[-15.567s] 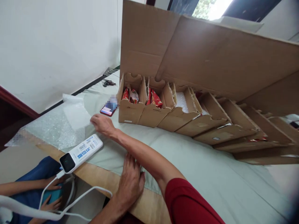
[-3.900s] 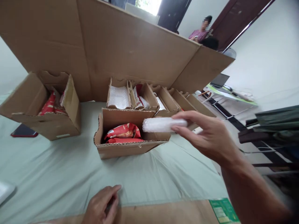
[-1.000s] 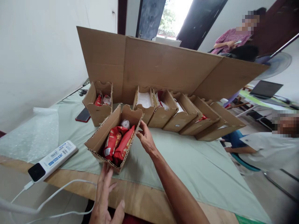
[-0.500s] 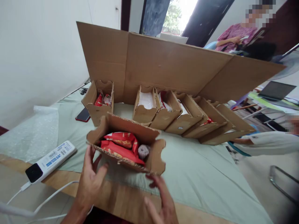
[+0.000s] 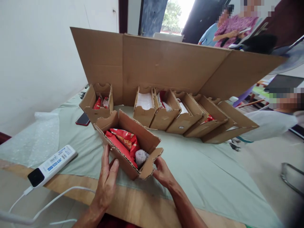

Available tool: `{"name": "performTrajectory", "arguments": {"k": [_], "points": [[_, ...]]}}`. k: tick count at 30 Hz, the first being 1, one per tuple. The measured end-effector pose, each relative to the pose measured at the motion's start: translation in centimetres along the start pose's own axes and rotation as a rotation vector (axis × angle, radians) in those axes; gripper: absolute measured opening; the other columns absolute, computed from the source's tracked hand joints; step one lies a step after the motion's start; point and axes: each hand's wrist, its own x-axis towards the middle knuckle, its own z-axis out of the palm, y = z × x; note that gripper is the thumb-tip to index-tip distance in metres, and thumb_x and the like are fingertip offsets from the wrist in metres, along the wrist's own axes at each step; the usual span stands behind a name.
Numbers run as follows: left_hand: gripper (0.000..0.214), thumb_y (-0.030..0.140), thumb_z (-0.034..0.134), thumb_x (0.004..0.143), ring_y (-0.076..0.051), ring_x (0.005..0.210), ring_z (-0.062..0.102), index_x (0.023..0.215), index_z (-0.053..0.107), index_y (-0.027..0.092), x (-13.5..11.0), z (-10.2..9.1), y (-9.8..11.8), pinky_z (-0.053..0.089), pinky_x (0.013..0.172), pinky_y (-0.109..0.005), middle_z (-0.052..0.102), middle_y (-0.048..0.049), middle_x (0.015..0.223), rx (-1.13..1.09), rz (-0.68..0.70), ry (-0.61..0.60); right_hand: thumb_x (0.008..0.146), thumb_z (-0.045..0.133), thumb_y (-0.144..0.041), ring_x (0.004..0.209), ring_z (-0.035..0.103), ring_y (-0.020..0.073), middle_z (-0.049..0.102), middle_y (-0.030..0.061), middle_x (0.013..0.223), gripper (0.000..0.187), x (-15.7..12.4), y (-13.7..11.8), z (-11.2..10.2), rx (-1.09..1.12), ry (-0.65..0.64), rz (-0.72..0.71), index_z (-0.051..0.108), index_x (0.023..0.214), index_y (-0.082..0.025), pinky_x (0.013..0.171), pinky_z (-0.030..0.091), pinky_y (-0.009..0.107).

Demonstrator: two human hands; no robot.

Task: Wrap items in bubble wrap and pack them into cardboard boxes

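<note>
A narrow open-topped cardboard box (image 5: 123, 169) stands at an angle close to me on the cloth-covered table. Red printed packets (image 5: 127, 139) lie inside it, beside a small roll in bubble wrap (image 5: 142, 157). My left hand (image 5: 108, 177) presses against its near left side, fingers up along the wall and thumb apart. Round the right end panel goes my right hand (image 5: 163, 172), its fingertips partly hidden behind the cardboard. Between them the two hands grip the box.
Behind stands a tall cardboard screen (image 5: 166, 60). Several similar boxes (image 5: 163, 118) line up before it, with another box (image 5: 96, 106) at left. A phone (image 5: 83, 119), bubble wrap sheet (image 5: 40, 136) and white power bank (image 5: 53, 164) with cable lie left. People are beyond, at right.
The box has turned, its right end swinging towards me. My right hand has moved up from below onto that end, and my left hand has slid right along the near side.
</note>
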Motion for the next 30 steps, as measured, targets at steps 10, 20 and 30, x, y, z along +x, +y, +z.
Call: {"name": "performTrajectory", "arguments": {"k": [10, 20, 30], "points": [[0.066, 0.055, 0.05, 0.098, -0.027, 0.155, 0.027, 0.156, 0.039, 0.025, 6.2, 1.4, 1.4, 0.018, 0.129, -0.042, 0.036, -0.0047, 0.166, -0.13, -0.003, -0.096, 0.084, 0.069, -0.054, 0.074, 0.069, 0.0203, 0.072, 0.0067, 0.094, 0.038, 1.0, -1.4, 2.6, -0.253, 0.259, -0.063, 0.059, 0.103, -0.023, 0.065, 0.058, 0.032], [0.069, 0.055, 0.056, 0.094, -0.03, 0.148, 0.042, 0.153, 0.043, 0.021, 8.6, 0.7, 1.6, 0.03, 0.125, -0.046, 0.047, -0.0088, 0.159, -0.211, -0.079, -0.103, 0.091, 0.061, -0.06, 0.063, 0.065, 0.0199, 0.071, 0.006, 0.082, 0.043, 2.1, -1.6, 4.7, -0.62, 0.363, -0.256, 0.062, 0.108, -0.02, 0.056, 0.053, 0.031], [0.063, 0.058, 0.054, 0.095, -0.027, 0.143, 0.048, 0.146, 0.05, 0.022, 9.7, 1.5, 1.0, 0.038, 0.121, -0.042, 0.055, -0.0074, 0.152, -0.412, -0.05, -0.065, 0.094, 0.06, -0.052, 0.073, 0.07, 0.022, 0.072, 0.0069, 0.087, 0.036, 3.0, -1.2, 5.3, -0.739, 0.369, -0.317, 0.058, 0.109, -0.019, 0.062, 0.054, 0.031]]}}
